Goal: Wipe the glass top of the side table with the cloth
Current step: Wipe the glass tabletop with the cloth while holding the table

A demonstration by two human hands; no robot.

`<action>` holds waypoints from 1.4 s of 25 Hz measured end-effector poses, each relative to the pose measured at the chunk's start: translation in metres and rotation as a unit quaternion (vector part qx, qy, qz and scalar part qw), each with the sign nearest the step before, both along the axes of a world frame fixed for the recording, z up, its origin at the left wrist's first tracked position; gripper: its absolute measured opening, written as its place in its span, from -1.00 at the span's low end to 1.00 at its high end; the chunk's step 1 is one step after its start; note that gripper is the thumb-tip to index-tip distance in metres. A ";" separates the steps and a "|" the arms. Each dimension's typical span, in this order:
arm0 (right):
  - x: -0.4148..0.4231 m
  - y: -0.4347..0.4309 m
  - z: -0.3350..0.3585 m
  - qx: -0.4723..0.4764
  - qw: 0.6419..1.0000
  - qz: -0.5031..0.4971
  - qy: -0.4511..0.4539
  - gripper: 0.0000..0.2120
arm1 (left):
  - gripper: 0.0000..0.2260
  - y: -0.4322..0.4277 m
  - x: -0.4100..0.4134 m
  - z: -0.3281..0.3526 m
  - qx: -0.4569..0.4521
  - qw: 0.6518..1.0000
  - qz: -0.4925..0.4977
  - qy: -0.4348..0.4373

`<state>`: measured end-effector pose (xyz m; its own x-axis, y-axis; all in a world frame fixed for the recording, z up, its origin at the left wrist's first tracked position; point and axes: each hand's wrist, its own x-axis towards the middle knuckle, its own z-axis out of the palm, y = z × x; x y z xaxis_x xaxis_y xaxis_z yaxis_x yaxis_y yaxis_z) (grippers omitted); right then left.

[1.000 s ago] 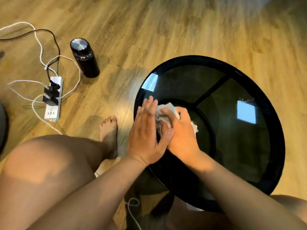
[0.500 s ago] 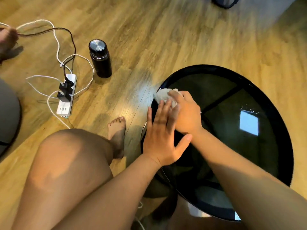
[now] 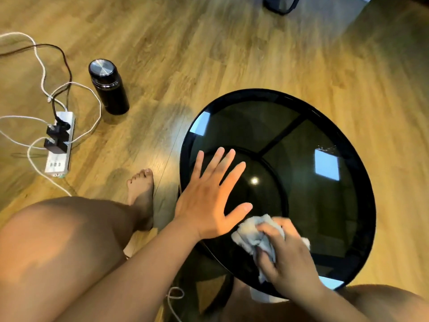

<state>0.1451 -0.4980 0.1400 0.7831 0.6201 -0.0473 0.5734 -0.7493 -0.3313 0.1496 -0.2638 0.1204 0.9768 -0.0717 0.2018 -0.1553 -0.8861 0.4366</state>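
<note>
A round side table with a dark glass top (image 3: 325,205) and black rim stands in front of me on the wooden floor. My left hand (image 3: 209,198) lies flat on the glass near the left rim, fingers spread, holding nothing. My right hand (image 3: 285,254) presses a crumpled white cloth (image 3: 250,235) onto the near part of the glass, just right of my left thumb. Part of the cloth is hidden under my fingers.
A black flask (image 3: 108,87) stands on the floor to the left. Further left lies a white power strip (image 3: 59,147) with black plugs and tangled cables. My bare foot (image 3: 141,194) and knee (image 3: 58,252) are beside the table's left edge. A dark object (image 3: 281,4) sits at the top.
My right hand has dragged the cloth from the far left rim of the glass back to the near edge. My left hand stayed flat on the glass with its fingers now spread wider.
</note>
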 end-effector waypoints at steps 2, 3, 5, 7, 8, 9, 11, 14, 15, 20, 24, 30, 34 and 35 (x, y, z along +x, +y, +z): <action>0.043 0.019 -0.003 -0.002 0.997 0.072 -0.040 -0.61 | -0.32 0.000 0.002 0.000 0.006 1.000 0.002 -0.003; 0.065 0.029 -0.005 -0.007 0.995 0.083 -0.055 -0.61 | -0.32 -0.001 0.002 0.000 0.009 1.000 0.003 -0.003; 0.117 0.057 -0.007 -0.004 0.995 0.042 -0.090 -0.60 | -0.31 -0.001 0.000 0.001 0.013 1.000 0.006 -0.005; 0.175 0.096 -0.009 0.013 0.992 -0.037 -0.116 -0.60 | -0.30 -0.001 -0.001 0.002 0.005 1.000 0.005 -0.015; 0.204 0.119 -0.010 0.014 0.990 -0.083 -0.112 -0.59 | -0.30 -0.001 0.000 0.002 -0.011 1.000 0.008 -0.025; 0.231 0.141 -0.011 0.010 0.986 -0.139 -0.094 -0.59 | -0.30 0.000 0.000 0.001 -0.032 0.999 0.011 -0.033; 0.273 0.180 -0.008 0.029 0.961 -0.272 -0.050 -0.58 | -0.30 0.001 0.001 0.001 -0.060 0.997 0.021 -0.045; 0.254 0.215 -0.009 0.053 0.961 -0.263 -0.066 -0.59 | -0.30 0.002 0.003 0.001 -0.075 0.996 0.030 -0.045; 0.233 0.218 -0.010 0.070 0.979 -0.176 -0.078 -0.59 | -0.30 0.003 0.002 0.001 -0.082 0.995 0.031 -0.043; 0.173 0.195 -0.012 0.085 0.981 0.172 -0.038 -0.56 | -0.32 0.002 -0.001 0.000 -0.081 0.992 0.063 -0.069; 0.268 0.176 -0.008 0.026 0.996 0.000 -0.089 -0.53 | -0.32 0.002 0.001 -0.004 -0.063 0.994 0.064 -0.054; 0.351 -0.007 -0.003 -0.003 0.933 -0.354 -0.064 -0.55 | -0.35 0.003 0.003 -0.008 -0.053 0.995 0.066 -0.053; 0.344 0.012 0.000 0.043 0.919 -0.391 -0.029 -0.47 | -0.35 0.003 0.003 -0.009 -0.076 0.994 0.057 -0.062; 0.333 0.037 0.002 0.046 0.933 -0.357 -0.022 -0.49 | -0.35 0.004 0.003 -0.009 -0.074 0.994 0.058 -0.060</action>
<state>0.4779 -0.4614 0.1422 0.9980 -0.0593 0.0225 -0.0454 -0.9152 -0.4005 0.1530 -0.2602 0.1116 0.9451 0.0790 0.3170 -0.1148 -0.8282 0.5485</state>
